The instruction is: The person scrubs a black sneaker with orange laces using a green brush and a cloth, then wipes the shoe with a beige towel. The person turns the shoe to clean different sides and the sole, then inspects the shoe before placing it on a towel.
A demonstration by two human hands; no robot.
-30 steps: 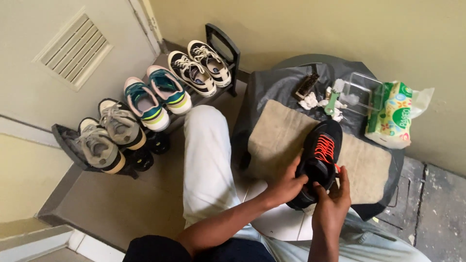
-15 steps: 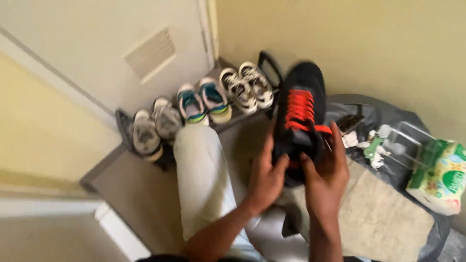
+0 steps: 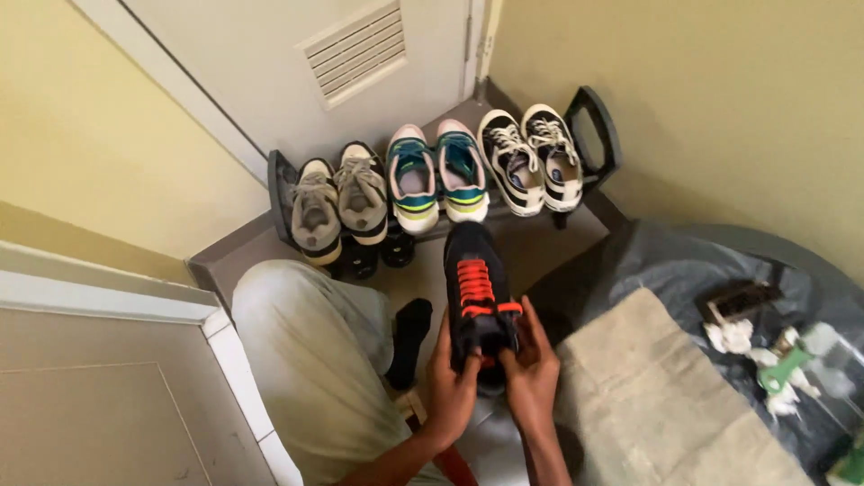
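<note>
Below me, the biggest things are the pale door (image 3: 270, 81) with its slatted vent (image 3: 355, 49) and the yellowish walls (image 3: 702, 99) that meet in the corner ahead. Next comes my own leg in light trousers (image 3: 306, 360), stretched toward that corner, with my dark-socked foot (image 3: 409, 337) at its end. To my right a grey plastic sheet (image 3: 684, 265) covers a low surface, and a beige towel (image 3: 648, 396) lies spread on it. Against the door stands a dark shoe rack (image 3: 598, 126) holding three pairs side by side: grey sneakers (image 3: 337, 202) on the left, teal and white sneakers (image 3: 436, 175) in the middle, black and white canvas sneakers (image 3: 535, 157) on the right. Between me and the rack I hold up a black sneaker with orange laces (image 3: 477, 288), toe pointing toward the rack, heel toward me, raised clear of the floor and just left of the towel. My left hand (image 3: 450, 382) wraps the heel end from the left with fingers curled closed around it, and my right hand (image 3: 533, 373) clasps the same end from the right, thumb lying along the top near the laces. Smallest of all, at the far right of the sheet, lie a dark brush (image 3: 742, 301), some white crumpled bits (image 3: 733, 337) and a green bottle (image 3: 783, 369), blurred.
</note>
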